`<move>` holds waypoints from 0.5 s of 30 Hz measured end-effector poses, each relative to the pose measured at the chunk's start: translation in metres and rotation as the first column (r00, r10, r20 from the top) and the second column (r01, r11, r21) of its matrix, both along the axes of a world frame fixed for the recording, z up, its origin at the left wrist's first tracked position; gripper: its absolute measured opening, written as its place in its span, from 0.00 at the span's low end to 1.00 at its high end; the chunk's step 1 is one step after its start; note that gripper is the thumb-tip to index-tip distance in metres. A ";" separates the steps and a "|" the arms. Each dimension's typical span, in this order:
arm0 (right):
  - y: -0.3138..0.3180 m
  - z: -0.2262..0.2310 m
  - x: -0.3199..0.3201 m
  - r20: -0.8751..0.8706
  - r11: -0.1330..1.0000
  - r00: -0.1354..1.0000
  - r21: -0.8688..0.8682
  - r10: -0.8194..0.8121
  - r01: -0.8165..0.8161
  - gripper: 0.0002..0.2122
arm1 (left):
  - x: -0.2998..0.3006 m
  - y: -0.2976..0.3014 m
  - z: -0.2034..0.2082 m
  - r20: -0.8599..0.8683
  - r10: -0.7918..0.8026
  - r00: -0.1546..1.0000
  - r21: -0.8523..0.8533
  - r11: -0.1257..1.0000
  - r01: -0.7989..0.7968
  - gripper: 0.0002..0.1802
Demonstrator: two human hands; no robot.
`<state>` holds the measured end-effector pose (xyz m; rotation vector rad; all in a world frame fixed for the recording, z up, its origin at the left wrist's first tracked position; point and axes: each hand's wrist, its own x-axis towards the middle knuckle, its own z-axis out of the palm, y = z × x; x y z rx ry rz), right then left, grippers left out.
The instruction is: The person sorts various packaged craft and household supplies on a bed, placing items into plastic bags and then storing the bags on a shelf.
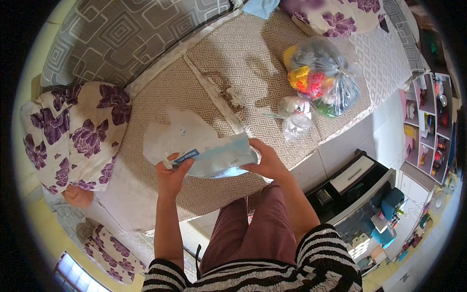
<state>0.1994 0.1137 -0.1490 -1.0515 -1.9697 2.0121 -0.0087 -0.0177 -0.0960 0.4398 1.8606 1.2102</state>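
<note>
A pale blue and white soft package (221, 158), wide and flat-sided, is held up between both hands over the sofa seat. My left hand (172, 177) grips its left end, with the thumb on the near face beside a darker blue label. At the opposite end, my right hand (266, 159) has its fingers and thumb closed round the edge. Just behind the package lies a crumpled, whitish see-through plastic bag (177, 131). What is inside the package cannot be seen.
The patterned sofa seat (194, 58) bears a large knotted clear bag (348, 82) with grey, yellow and red contents, and a smaller knotted bag (295, 119). A flowered cushion (80, 136) rests at left. Right of my legs stands a cabinet with an open drawer (352, 175).
</note>
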 end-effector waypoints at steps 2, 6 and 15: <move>0.010 -0.011 0.016 0.082 0.954 0.994 0.298 -0.067 0.039 0.27 | 0.008 0.007 0.000 -0.053 0.016 0.998 -0.012 1.000 -0.017 0.05; 0.045 -0.031 0.046 0.378 0.710 0.876 0.701 -0.298 -0.061 0.32 | 0.020 0.013 0.002 -0.130 0.137 0.982 -0.037 0.989 -0.143 0.04; 0.111 -0.116 0.108 0.438 0.618 0.820 0.774 -0.368 -0.136 0.27 | 0.059 0.057 0.016 -0.162 0.270 0.949 -0.005 0.962 -0.275 0.03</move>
